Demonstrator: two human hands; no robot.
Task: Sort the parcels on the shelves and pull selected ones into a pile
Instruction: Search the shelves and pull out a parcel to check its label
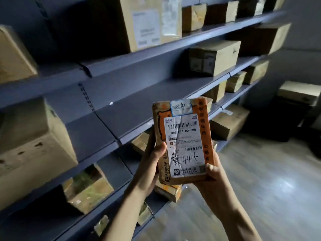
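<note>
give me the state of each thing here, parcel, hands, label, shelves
orange parcel, held upright in front of the shelves, label facing the camera
left hand, grips the parcel's left edge
right hand, grips its lower right corner
shipping label, stuck on, creased, handwritten 4415
shelves, partly filled with brown boxes

Parcel: white shipping label carries barcodes, the printed number "862 ?14-00-888" with one character lost in a crease, and "黄 4415" handwritten in black marker. Blue-edged sticker at top reads "超期". "Kingstar" is printed sideways along the wrap's left edge. Labels on shelf boxes: blurred, not legible
</note>
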